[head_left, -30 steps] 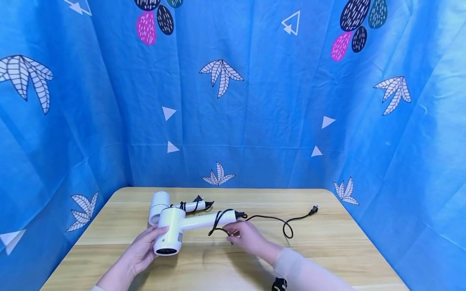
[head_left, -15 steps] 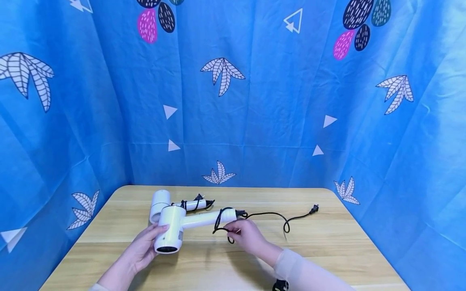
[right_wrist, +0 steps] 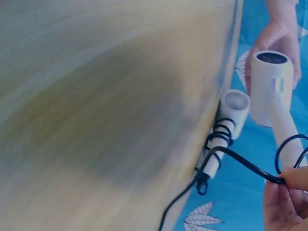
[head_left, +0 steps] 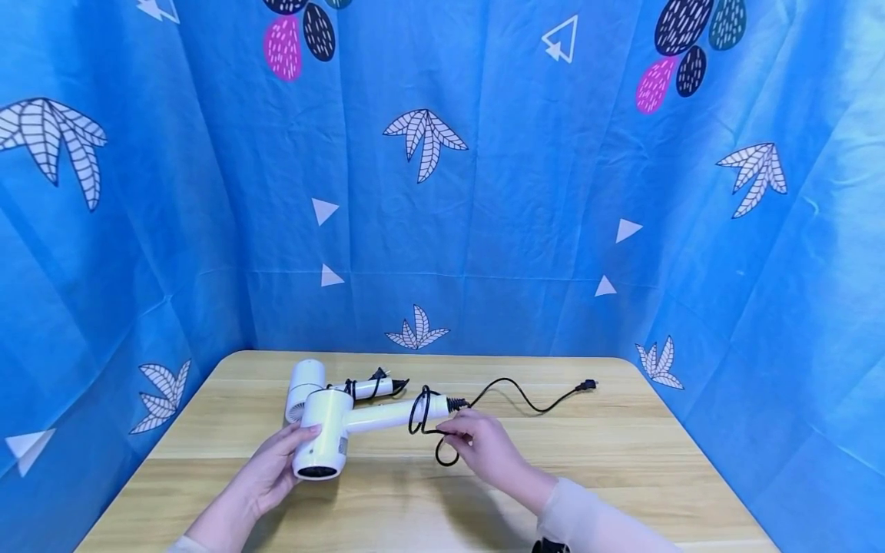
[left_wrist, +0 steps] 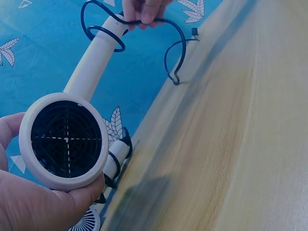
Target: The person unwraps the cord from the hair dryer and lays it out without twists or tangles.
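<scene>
My left hand point(head_left: 280, 465) grips the barrel of a white hair dryer point(head_left: 328, 426), thumb on its side. The dryer is held over the table with its handle pointing right; the dark round grille point(left_wrist: 67, 139) faces the left wrist camera. Between thumb and fingers, my right hand point(head_left: 487, 453) pinches the dryer's black cord point(right_wrist: 255, 168) just below the handle's end. Loops of this cord go round the end of the handle, and a small loop hangs under the fingers. From there the cord runs right over the table to its plug point(head_left: 586, 385).
Behind the held dryer lies a second white hair dryer point(head_left: 306, 378), its cord wound round its handle and its plug point(head_left: 379, 374) at the back. The wooden table point(head_left: 622, 476) is enclosed by a patterned blue cloth point(head_left: 539, 192) on the back and both sides.
The right hand has moved slightly right, drawing the cord; more cord now loops round the handle's end. The plug has shifted a little left and the cord's curl near it has straightened.
</scene>
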The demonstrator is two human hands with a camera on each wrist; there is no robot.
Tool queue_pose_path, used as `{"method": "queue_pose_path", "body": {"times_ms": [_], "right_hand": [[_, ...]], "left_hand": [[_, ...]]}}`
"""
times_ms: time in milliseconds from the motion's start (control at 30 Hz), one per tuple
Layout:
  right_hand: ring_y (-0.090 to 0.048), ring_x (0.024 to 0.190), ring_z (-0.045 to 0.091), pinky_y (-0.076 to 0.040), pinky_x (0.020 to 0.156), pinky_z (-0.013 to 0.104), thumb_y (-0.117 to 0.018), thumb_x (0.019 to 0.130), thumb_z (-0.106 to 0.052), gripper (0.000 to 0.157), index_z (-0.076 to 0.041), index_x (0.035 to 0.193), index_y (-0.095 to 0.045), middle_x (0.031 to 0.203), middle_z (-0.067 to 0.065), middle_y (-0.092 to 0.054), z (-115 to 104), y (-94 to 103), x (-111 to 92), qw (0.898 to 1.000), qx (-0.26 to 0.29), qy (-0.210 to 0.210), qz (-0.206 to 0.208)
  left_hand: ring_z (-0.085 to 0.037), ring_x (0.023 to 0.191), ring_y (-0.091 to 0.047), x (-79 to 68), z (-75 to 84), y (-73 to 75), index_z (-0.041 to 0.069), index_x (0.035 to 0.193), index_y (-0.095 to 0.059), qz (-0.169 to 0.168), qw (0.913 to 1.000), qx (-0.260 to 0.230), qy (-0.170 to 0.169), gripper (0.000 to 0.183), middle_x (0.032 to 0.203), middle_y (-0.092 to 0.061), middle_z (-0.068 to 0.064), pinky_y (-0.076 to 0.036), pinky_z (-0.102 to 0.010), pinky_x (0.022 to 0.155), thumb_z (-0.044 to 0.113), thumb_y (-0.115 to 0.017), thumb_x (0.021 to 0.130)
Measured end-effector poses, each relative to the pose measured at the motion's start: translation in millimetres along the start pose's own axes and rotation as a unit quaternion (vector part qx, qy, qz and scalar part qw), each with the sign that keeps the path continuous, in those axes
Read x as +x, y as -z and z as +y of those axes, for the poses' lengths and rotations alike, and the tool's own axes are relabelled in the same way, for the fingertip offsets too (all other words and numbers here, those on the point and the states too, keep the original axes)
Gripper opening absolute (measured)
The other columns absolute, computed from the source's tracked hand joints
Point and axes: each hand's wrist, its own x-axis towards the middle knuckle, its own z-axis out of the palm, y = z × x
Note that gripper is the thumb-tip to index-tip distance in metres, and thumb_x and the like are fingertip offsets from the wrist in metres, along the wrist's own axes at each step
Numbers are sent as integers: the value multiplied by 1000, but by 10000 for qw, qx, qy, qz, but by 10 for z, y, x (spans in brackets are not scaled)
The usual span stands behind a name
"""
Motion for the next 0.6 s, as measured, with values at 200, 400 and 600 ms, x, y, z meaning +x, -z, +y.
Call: {"method": "queue_pose_path", "body": {"times_ms": [200,400,600], "right_hand": [[-62,77,5,-56,70,20,-73,83,8,28,-5,107,-77,91,-1,-68,-59,176,4,9996,-118,15,241],[-60,77,5,-55,68,22,-75,82,7,28,-10,105,-78,89,-5,-68,-77,321,28,9971,-458,130,588],[-62,78,7,-56,68,23,-74,83,7,28,-10,105,-78,92,-3,-70,-42,428,77,9946,-565,185,845]], "left_hand": [[-15,105,-65,-6,5,7,-2,156,-5,-52,10000,-75,-24,74,110,-66,1,-52,-34,95,23,-51,103],[-16,105,-65,-13,0,20,-2,156,-4,-86,9999,-112,-37,75,111,-66,1,-52,-35,96,23,-51,103],[-16,104,-66,-16,-8,35,-2,154,-11,-130,9997,-162,-90,70,110,-67,1,-52,-35,95,22,-52,103]]}}
